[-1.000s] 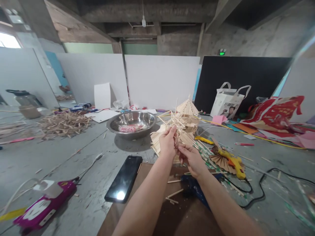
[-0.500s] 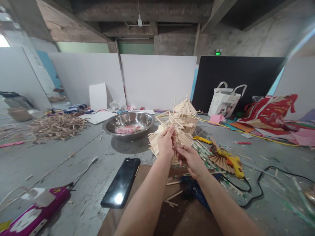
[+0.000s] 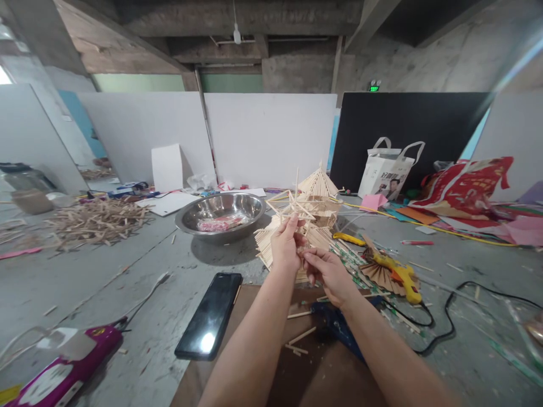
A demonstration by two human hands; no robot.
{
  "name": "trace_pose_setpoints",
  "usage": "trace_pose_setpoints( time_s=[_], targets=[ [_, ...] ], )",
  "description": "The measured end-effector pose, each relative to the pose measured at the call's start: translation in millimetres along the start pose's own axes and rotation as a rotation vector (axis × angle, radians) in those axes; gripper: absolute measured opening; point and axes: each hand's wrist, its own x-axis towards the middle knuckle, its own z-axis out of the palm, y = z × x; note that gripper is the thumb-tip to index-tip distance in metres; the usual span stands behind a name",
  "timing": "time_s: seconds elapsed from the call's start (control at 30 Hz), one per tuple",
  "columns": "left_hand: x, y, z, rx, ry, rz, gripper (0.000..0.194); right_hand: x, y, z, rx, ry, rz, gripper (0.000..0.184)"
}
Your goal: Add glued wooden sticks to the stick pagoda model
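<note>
My left hand [image 3: 287, 242] is closed around a small lattice of pale wooden sticks [image 3: 294, 206], holding it up with its crossed sticks fanning out above the fingers. Just below and to the right, my right hand [image 3: 326, 270] makes a pinch close against the left fingers. What lies between its fingertips is too small to make out. Behind both hands stands a model building of wooden sticks with a pointed roof [image 3: 318, 182], partly covered by the lattice and my fingers. Loose short sticks [image 3: 302, 336] lie on a brown board [image 3: 254, 362] under my forearms.
A steel basin [image 3: 182, 219] with plastic packets stands left of the model. A black phone [image 3: 208, 316] overlaps the board's left edge. Yellow glue gun [image 3: 407, 280] and its black cord lie right, near a yellow cutter [image 3: 348, 239]. A purple power strip [image 3: 72, 367] sits front left.
The view has turned slightly to the right, so the surroundings shift left. Both hands stay together at the stick lattice with almost the same grip.
</note>
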Motion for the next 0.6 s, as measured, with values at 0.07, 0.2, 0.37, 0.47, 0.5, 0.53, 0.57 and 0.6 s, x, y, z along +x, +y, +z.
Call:
trace_pose_setpoints(
  time_s=[0.07, 0.2, 0.37, 0.47, 0.5, 0.53, 0.57, 0.6],
  targets=[
    [1, 0, -0.2, -0.008, -0.007, 0.005, 0.041, 0, 0, 0, 0.001, 0.002, 0.002, 0.021],
    [1, 1, 0.3, -0.019, -0.011, 0.002, 0.039, -1, 0, 1, -0.003, 0.002, 0.006, 0.021],
    [0, 2, 1.2, -0.051, -0.02, -0.003, 0.035, 0, -1, -1, -0.004, 0.016, -0.012, 0.02],
    [-2, 1, 2.4, -0.065, -0.037, 0.063, 0.029, 2, -5, -6, 0.034, 0.068, -0.07, 0.02],
    [-3, 0, 3.0, -0.061, -0.039, 0.107, 0.027, 3, -7, -8, 0.052, 0.091, -0.091, 0.02],
    [-5, -1, 3.7, -0.049, -0.037, 0.159, 0.025, 4, -9, -10, 0.069, 0.115, -0.11, 0.021],
    [-7, -2, 4.3, -0.027, -0.036, 0.211, 0.023, 5, -12, -12, 0.084, 0.139, -0.126, 0.022],
    [-10, -4, 4.8, 0.006, -0.037, 0.263, 0.021, 6, -16, -13, 0.099, 0.158, -0.137, 0.022]
  ],
)
